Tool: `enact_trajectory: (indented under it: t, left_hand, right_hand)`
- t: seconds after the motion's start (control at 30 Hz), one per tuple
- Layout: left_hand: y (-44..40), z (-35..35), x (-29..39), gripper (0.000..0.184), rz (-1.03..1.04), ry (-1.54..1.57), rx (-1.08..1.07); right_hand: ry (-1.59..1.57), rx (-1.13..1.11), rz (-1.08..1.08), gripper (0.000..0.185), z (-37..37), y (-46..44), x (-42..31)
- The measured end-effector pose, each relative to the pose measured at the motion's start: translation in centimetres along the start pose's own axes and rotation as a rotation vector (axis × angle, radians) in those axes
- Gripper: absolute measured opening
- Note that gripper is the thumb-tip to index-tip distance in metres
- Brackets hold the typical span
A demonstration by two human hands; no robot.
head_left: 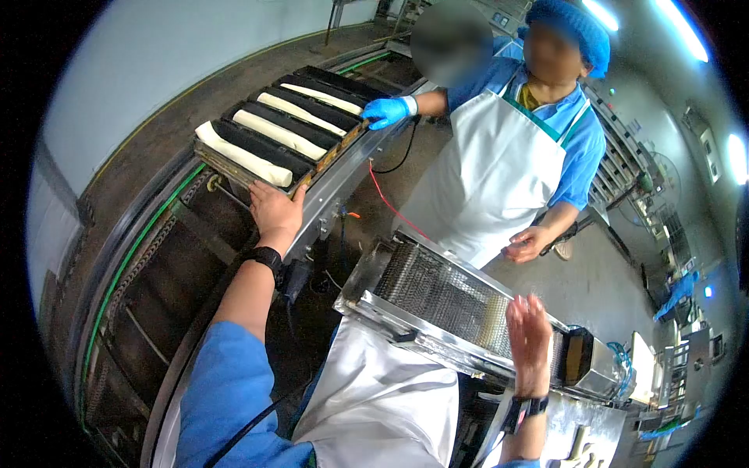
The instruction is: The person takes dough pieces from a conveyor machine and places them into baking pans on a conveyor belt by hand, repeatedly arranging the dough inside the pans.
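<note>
Head view: a long conveyor track point(143, 324) runs from the near left to the far left, beside a pale wall point(179, 47) and a strip of dark floor, with a green line along its outer side and a chain on the inside. At the right the room opens onto grey floor point(581, 285), with racks farther off and bright lamps overhead. A mesh belt point(445, 288) in a metal frame lies between the wearer and a co-worker point(515, 148) in a white apron and blue hair cover; a paler band (perhaps only glare) crosses its mesh. Between track and belt there is a gap, narrower at the near side, with cables hanging in it. The tray point(318, 165) sits across the track, its near right corner close to the track's metal side. Its black troughs lie side by side, and four hold one long pale strip point(243, 154) each, the nearest strip curling up at its left end. The wearer's left hand point(277, 209) rests against the tray's near end, fingers spread and thumb apart; whether they grip, I cannot tell. The right hand point(530, 331) is raised at the mesh belt, empty, fingers extended and close together. The co-worker's blue-gloved hand point(386, 112) touches the tray's far right side.
</note>
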State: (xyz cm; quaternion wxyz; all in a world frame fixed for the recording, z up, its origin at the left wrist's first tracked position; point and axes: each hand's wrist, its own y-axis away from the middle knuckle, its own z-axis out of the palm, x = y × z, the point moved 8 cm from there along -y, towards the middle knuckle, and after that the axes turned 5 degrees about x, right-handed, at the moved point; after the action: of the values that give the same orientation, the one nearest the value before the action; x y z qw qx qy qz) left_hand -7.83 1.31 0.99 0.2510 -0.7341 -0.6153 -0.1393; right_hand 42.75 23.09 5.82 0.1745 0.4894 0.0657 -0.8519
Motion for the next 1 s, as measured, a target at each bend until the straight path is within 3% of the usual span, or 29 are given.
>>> enact_trajectory:
  t: [0.07, 0.1, 0.17, 0.2, 0.27, 0.3, 0.37, 0.47, 0.5, 0.53, 0.57, 0.6, 0.77, 0.9, 0.93, 1.0]
  left_hand:
    - [-0.2, 0.7, -0.1, 0.103, 0.039, -0.021, 0.049]
    - [1.7, 1.6, -2.4, 0.103, 0.016, -0.071, -0.037]
    - [-1.3, 0.4, -2.2, 0.102, 0.041, -0.121, -0.063]
    - [-4.5, 0.3, -0.9, 0.096, 0.117, -0.118, 0.094]
    - [-5.1, 0.5, -1.4, 0.087, 0.303, 0.055, 0.107]
    - [-5.6, 0.6, -2.2, 0.09, 0.148, -0.051, 0.054]
    - [-7.8, 1.5, -3.8, 0.097, 0.233, 0.033, 0.112]
    - [-9.9, -0.3, -5.4, 0.089, 0.013, 0.289, -0.014]
    - [-12.0, 2.5, -8.2, 0.087, -0.003, 0.396, -0.016]
    - [-11.4, 0.0, -7.9, 0.086, -0.079, 0.48, 0.022]
    - [-13.8, -0.1, -9.0, 0.084, 0.011, 0.494, 0.323]
    - [-14.5, -0.7, -8.8, 0.083, 0.062, 0.5, 0.366]
    - [-16.4, -0.6, -6.2, 0.084, 0.15, 0.622, 0.324]
    - [-16.5, -1.3, -3.8, 0.092, -0.029, 0.266, 0.199]
    - [-17.3, -0.9, -5.1, 0.097, -0.131, 0.168, 0.245]
    - [-18.6, 0.0, -8.8, 0.099, -0.201, 0.122, 0.129]
  right_hand:
    - [-0.02, 0.15, -0.018, 0.043, -6.2, 3.3, -0.2]
    - [0.029, 0.31, 0.043, 0.04, -9.1, 6.7, -1.1]
    - [-0.146, 0.447, 0.015, 0.042, -13.6, 9.3, 1.2]
    - [-0.209, 0.456, -0.084, 0.044, -15.7, 8.7, 2.2]
    - [-0.263, 0.595, -0.123, 0.043, -17.8, 12.7, 2.2]
    - [-0.351, 0.659, -0.133, 0.042, -19.3, 14.5, 2.8]
    - [-0.397, 0.713, -0.169, 0.041, -19.3, 17.1, 3.9]
    - [-0.493, 0.736, -0.194, 0.039, -19.8, 17.9, 6.6]
    - [-0.487, 0.784, -0.162, 0.038, -20.3, 18.6, 7.1]
    - [-0.463, 0.803, -0.125, 0.035, -18.8, 18.8, 7.8]
    - [-0.496, 0.804, -0.144, 0.035, -18.2, 18.2, 8.4]
    - [-0.488, 0.81, -0.137, 0.035, -17.4, 18.5, 8.4]
    - [-0.477, 0.794, -0.147, 0.032, -14.7, 19.0, 6.2]
    - [-0.447, 0.751, -0.168, 0.03, -13.3, 18.7, 4.9]
    - [-0.461, 0.721, -0.173, 0.031, -13.2, 18.9, 5.0]
    - [-0.477, 0.74, -0.184, 0.031, -13.2, 19.4, 5.4]
